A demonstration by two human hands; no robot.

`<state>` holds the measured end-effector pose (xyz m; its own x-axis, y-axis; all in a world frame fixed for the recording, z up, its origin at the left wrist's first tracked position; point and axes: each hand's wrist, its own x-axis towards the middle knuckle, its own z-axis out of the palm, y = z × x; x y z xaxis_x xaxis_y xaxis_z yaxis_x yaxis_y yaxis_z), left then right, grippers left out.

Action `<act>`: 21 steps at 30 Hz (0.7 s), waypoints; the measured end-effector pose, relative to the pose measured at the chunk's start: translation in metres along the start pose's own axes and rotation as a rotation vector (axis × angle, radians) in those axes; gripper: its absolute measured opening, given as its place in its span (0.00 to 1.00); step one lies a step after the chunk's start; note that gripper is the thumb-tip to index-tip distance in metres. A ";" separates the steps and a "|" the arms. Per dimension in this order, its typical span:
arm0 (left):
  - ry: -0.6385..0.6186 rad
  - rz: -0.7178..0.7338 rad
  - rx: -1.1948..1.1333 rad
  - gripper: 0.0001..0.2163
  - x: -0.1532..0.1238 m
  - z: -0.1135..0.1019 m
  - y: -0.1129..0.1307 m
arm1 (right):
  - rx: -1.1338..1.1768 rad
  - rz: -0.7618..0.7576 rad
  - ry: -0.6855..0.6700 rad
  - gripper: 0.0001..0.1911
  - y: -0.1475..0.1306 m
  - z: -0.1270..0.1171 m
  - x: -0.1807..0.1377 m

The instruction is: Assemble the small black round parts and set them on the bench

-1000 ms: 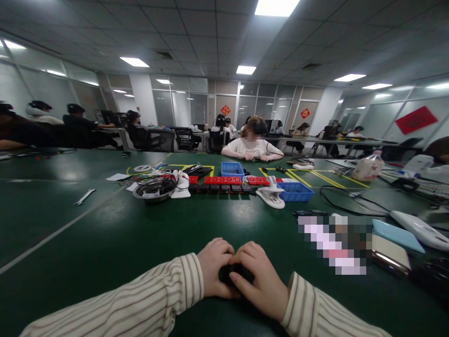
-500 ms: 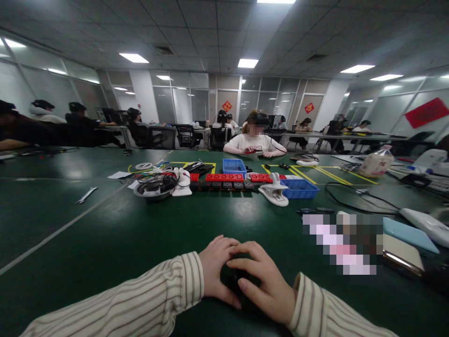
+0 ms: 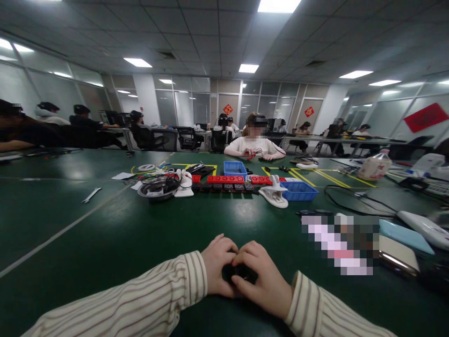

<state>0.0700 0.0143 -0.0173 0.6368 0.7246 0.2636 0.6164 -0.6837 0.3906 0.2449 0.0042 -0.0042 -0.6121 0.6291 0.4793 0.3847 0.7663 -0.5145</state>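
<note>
Both hands meet over the green table close to me, curled around a small, glossy black object. My left hand wraps its left side, fingers bent over the far edge and thumb low at the near side. From the right, my right hand closes on it, with the thumb bent at the front and the fingertips touching the left hand's fingers. Most of the object is hidden by the fingers and its kind cannot be made out.
Ahead stand a metal bowl of cables, white clip stands, red blocks and blue bins. A wrench lies left. Phones lie right. A person sits opposite, holding something red.
My right hand's fingers have drawn in and bent more, closing around the black object. The left hand stays around it, its fingers a little more curled. The camera view has shifted slightly.
</note>
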 end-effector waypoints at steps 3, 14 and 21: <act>-0.035 0.028 -0.012 0.17 0.001 0.000 -0.001 | 0.029 -0.097 -0.018 0.08 -0.003 -0.003 0.000; -0.036 0.040 -0.052 0.36 0.003 0.002 -0.002 | 0.148 -0.208 -0.031 0.14 -0.004 -0.011 0.002; -0.001 0.000 -0.031 0.29 0.001 -0.002 0.001 | 0.014 -0.009 0.078 0.21 0.004 -0.001 0.000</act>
<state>0.0703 0.0147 -0.0143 0.6372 0.7247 0.2624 0.6019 -0.6805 0.4178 0.2468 0.0079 -0.0057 -0.5595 0.6305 0.5380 0.3692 0.7707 -0.5193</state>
